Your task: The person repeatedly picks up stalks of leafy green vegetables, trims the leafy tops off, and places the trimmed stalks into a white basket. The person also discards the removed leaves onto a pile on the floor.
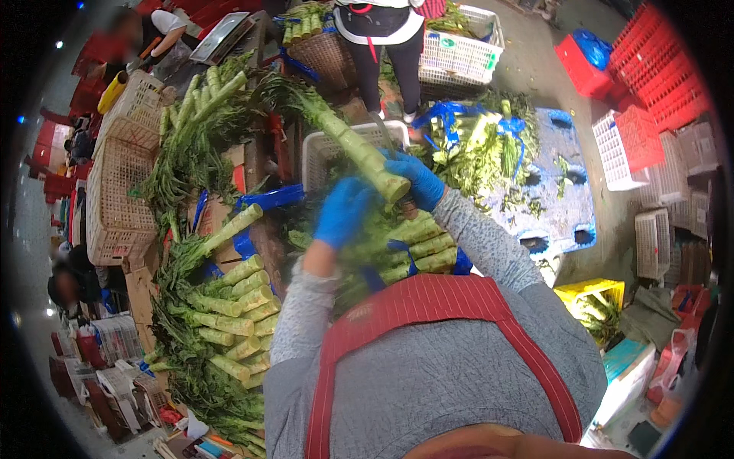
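A thick celtuce stalk (350,140) slants across in front of me, its leafy top pointing away and its pale cut end towards me. My right hand (417,179), in a blue glove, is closed around a knife (383,131) and touches the stalk near the cut end. The blade sticks up past the stalk, and a brown bit of handle shows below the fist. Just left of the cut end is my left hand (345,211), also blue-gloved and blurred; its fingers cannot be made out. Below both hands lie bundled celtuce stalks (427,246) with blue tape.
More celtuce (246,310) is heaped on the left bench. A white crate (312,155) stands ahead, with a person (378,46) beyond it. Taped bundles and trimmings lie on a blue pallet (565,212) at right. Beige crates (123,195) line the far left.
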The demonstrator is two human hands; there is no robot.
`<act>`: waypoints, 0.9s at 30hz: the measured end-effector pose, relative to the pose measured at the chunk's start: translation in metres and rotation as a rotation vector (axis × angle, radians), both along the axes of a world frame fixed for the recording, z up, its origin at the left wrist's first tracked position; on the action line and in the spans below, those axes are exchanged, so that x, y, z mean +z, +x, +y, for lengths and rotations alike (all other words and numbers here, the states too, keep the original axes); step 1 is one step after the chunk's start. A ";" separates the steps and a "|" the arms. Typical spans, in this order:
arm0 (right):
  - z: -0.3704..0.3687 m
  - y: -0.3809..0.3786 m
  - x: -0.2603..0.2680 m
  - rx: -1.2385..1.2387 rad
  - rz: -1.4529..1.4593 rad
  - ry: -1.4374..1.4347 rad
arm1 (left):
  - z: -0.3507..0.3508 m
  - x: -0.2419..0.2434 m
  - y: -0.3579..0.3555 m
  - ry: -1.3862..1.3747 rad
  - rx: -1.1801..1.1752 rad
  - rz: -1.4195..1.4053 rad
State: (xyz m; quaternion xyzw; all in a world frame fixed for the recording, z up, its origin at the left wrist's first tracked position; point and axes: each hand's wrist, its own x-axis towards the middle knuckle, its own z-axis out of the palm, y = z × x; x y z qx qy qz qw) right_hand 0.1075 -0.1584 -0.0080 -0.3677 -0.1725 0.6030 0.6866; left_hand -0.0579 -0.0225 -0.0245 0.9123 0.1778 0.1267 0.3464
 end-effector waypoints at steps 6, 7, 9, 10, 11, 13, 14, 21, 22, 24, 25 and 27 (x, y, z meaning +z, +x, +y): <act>-0.024 0.008 0.012 0.295 -0.486 0.140 | 0.041 0.022 -0.019 -1.414 0.296 -0.381; -0.028 0.001 0.028 0.326 -0.659 0.142 | 0.033 0.037 -0.011 -1.493 0.287 -0.570; -0.032 -0.014 0.053 0.348 -0.604 0.032 | 0.042 0.039 -0.012 -1.359 0.204 -0.718; -0.030 -0.015 0.032 0.294 -0.516 0.048 | 0.044 0.039 -0.016 -1.427 0.083 -0.809; -0.031 -0.016 0.018 0.242 -0.428 0.064 | 0.046 0.038 -0.020 -1.490 -0.044 -0.897; -0.041 -0.022 0.002 0.296 -0.310 0.026 | 0.044 0.039 -0.025 -1.536 -0.218 -0.967; -0.039 -0.026 -0.004 0.279 -0.322 0.047 | 0.048 0.045 -0.029 -1.507 -0.267 -0.964; -0.039 -0.010 0.021 -0.166 -0.479 0.124 | 0.050 0.043 -0.088 -1.319 0.121 -0.605; -0.037 -0.012 0.018 -0.201 -0.514 0.180 | 0.030 0.053 -0.088 -1.322 0.125 -0.613; -0.032 -0.013 0.021 -0.233 -0.487 0.234 | 0.027 0.024 -0.105 -1.364 0.193 -0.746; -0.030 -0.014 0.022 -0.244 -0.476 0.260 | 0.026 0.014 -0.115 -1.403 0.228 -0.799; -0.024 -0.016 0.015 -0.218 -0.456 0.244 | 0.018 0.004 -0.127 -1.341 0.164 -0.840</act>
